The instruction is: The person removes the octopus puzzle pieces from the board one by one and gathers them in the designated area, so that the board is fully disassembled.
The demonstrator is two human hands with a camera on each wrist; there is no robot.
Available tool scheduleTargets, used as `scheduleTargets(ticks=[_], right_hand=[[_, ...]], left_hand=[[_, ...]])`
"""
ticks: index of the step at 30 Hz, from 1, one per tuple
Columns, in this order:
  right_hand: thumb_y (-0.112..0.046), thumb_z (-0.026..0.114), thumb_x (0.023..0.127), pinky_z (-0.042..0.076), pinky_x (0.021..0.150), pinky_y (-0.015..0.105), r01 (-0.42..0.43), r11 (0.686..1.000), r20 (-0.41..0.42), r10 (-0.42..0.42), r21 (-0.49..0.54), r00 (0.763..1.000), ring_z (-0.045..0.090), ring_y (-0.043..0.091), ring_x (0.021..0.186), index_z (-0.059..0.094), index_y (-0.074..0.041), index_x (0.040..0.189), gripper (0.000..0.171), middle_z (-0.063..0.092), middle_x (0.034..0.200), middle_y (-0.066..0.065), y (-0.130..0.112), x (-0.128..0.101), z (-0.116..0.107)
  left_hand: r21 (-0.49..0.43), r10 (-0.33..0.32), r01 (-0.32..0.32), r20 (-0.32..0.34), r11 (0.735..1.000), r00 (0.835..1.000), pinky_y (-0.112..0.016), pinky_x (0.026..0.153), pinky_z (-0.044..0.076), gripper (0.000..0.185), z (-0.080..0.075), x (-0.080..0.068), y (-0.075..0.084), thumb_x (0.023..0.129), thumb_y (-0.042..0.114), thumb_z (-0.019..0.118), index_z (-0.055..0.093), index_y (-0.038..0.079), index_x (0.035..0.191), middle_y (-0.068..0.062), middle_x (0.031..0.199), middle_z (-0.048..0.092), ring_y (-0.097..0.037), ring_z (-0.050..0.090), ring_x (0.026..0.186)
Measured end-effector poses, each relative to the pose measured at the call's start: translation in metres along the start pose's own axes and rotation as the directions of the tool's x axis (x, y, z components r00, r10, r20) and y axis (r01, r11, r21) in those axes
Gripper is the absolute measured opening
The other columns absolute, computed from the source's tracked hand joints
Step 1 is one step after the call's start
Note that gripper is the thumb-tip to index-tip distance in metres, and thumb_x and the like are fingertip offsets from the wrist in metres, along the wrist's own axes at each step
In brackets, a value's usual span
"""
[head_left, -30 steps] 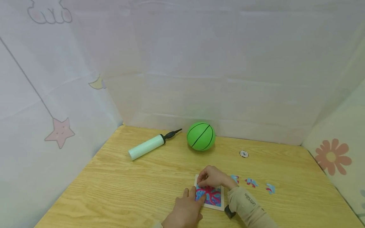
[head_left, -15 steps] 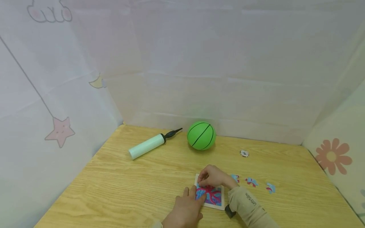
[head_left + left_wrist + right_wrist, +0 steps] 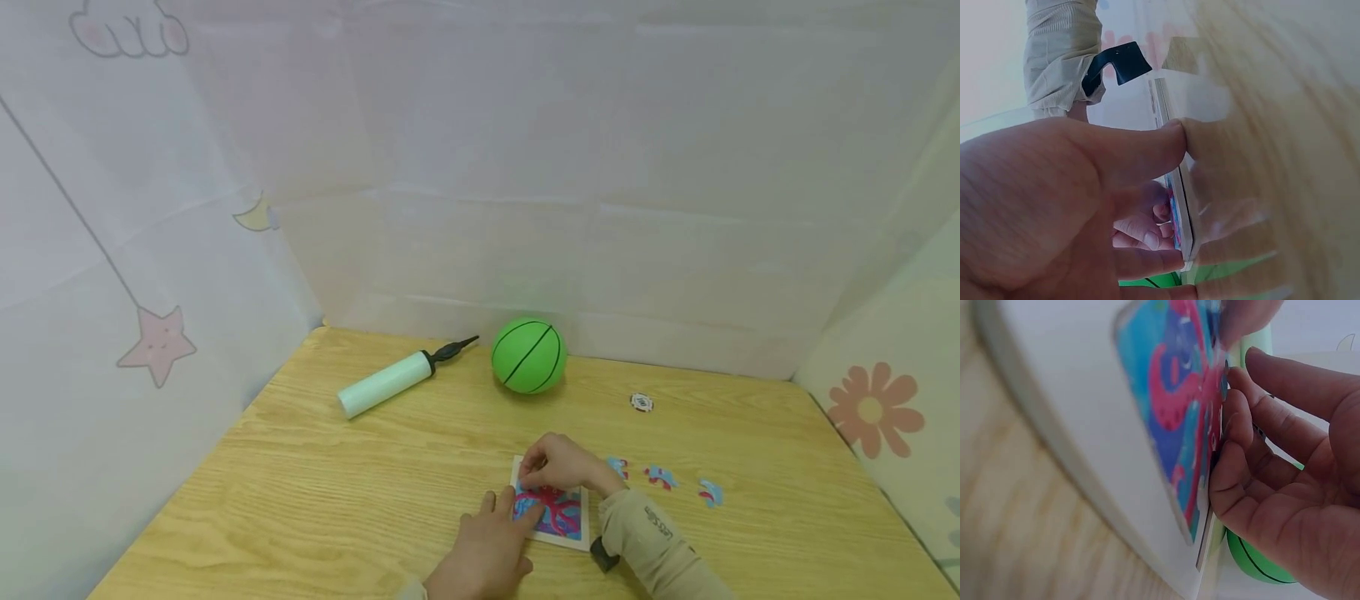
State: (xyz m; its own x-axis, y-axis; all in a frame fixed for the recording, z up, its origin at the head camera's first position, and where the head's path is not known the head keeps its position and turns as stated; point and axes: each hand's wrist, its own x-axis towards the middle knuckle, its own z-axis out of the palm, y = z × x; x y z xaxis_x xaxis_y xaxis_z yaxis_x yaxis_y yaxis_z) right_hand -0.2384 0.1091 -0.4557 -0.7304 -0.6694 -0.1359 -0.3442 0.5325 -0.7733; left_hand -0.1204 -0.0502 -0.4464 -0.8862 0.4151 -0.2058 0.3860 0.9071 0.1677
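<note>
Down at the near edge of the wooden table (image 3: 315, 500), both hands meet over a small square puzzle board (image 3: 576, 540) with a white frame and a pink-and-blue picture. The left hand (image 3: 486, 550) lies on the board's left side, fingers fairly straight and relaxed; in the left wrist view its thumb (image 3: 1147, 147) and a lower finger press against the board's edge (image 3: 1185, 212), bracing it rather than gripping it. The right hand (image 3: 557, 465) is curled over the board's far edge, its fingertips (image 3: 1225, 434) bent down onto the picture surface. They seem to pinch or press a puzzle piece at that spot, but the piece itself is hidden under the fingers and the close view is blurred, so whether the hand actually holds one cannot be told for sure. A beige sleeve (image 3: 652, 542) covers the right forearm, with a black strap (image 3: 1116, 62) at the wrist.

Just to the right of the board, three loose puzzle pieces (image 3: 662, 477) in blue and pink lie in a row on the table, apart from one another. Farther back sit a green ball (image 3: 528, 356) with black lines and, to its left, a pale green hand pump (image 3: 386, 383) with a black nozzle pointing toward the ball. A small white round token (image 3: 641, 402) lies to the right of the ball, well apart from the hands.
</note>
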Motion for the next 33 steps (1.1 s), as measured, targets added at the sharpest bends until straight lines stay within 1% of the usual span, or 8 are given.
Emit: scheduleTargets(ticks=[4, 7, 13, 23, 28, 33], right_hand=[[-0.011, 0.071, 0.086, 0.042, 0.051, 0.022, 0.004, 1.000, 0.000, -0.004, -0.006, 1.000, 0.051, 0.008, 0.058, 0.072, -0.007, 0.081, 0.006, 0.064, 0.070, -0.003, 0.0006, 0.0008, -0.0002], [-0.011, 0.071, 0.086, 0.042, 0.050, 0.022, 0.012, 1.000, -0.001, -0.012, -0.005, 1.000, 0.051, 0.010, 0.058, 0.072, -0.007, 0.081, 0.007, 0.064, 0.070, -0.003, -0.0003, 0.0005, -0.0008], [-0.008, 0.070, 0.086, 0.042, 0.050, 0.022, 0.010, 1.000, 0.003, -0.010, 0.018, 1.000, 0.052, 0.012, 0.058, 0.071, -0.005, 0.082, 0.005, 0.064, 0.070, -0.002, -0.0022, -0.0013, -0.0018], [-0.007, 0.073, 0.084, 0.043, 0.051, 0.022, -0.008, 1.000, -0.009, 0.008, 0.021, 1.000, 0.051, 0.009, 0.059, 0.070, -0.003, 0.084, 0.005, 0.063, 0.072, -0.002, -0.0025, -0.0031, -0.0010], [-0.008, 0.073, 0.083, 0.043, 0.052, 0.023, -0.003, 1.000, -0.005, 0.003, 0.018, 1.000, 0.051, 0.009, 0.059, 0.069, -0.004, 0.085, 0.006, 0.062, 0.072, -0.002, -0.0017, -0.0034, -0.0007], [-0.006, 0.071, 0.084, 0.042, 0.052, 0.023, -0.002, 0.999, 0.012, 0.002, 0.048, 1.000, 0.051, 0.009, 0.058, 0.067, -0.006, 0.084, 0.005, 0.062, 0.071, -0.003, -0.0008, -0.0031, -0.0001]], left_hand=[[0.059, 0.015, -0.015, -0.007, 0.998, 1.000, -0.058, 0.086, 0.048, 0.065, -0.0012, -0.0009, -0.0016, 0.083, 0.048, 0.069, 0.045, 0.035, 0.142, -0.011, 0.147, 0.038, -0.040, 0.043, 0.128], [0.078, 0.019, -0.018, -0.009, 0.997, 1.000, -0.057, 0.086, 0.048, 0.065, -0.0016, -0.0009, -0.0018, 0.083, 0.049, 0.068, 0.045, 0.036, 0.142, -0.010, 0.147, 0.037, -0.039, 0.043, 0.128], [0.083, 0.018, -0.017, -0.011, 0.996, 1.000, -0.056, 0.085, 0.049, 0.065, -0.0016, -0.0005, -0.0007, 0.083, 0.049, 0.068, 0.045, 0.036, 0.142, -0.010, 0.147, 0.036, -0.039, 0.042, 0.128], [0.080, 0.012, -0.010, -0.015, 0.997, 1.000, -0.056, 0.086, 0.049, 0.065, -0.0009, -0.0002, -0.0011, 0.082, 0.049, 0.069, 0.046, 0.037, 0.142, -0.009, 0.146, 0.037, -0.039, 0.042, 0.128], [0.081, 0.013, -0.011, -0.019, 0.997, 1.000, -0.056, 0.086, 0.049, 0.065, -0.0003, -0.0002, -0.0010, 0.081, 0.050, 0.069, 0.046, 0.037, 0.141, -0.009, 0.146, 0.037, -0.039, 0.043, 0.128], [0.094, 0.019, -0.017, -0.028, 0.995, 0.999, -0.056, 0.085, 0.050, 0.065, 0.0000, -0.0010, -0.0021, 0.081, 0.050, 0.069, 0.046, 0.038, 0.141, -0.008, 0.145, 0.038, -0.038, 0.044, 0.127]])
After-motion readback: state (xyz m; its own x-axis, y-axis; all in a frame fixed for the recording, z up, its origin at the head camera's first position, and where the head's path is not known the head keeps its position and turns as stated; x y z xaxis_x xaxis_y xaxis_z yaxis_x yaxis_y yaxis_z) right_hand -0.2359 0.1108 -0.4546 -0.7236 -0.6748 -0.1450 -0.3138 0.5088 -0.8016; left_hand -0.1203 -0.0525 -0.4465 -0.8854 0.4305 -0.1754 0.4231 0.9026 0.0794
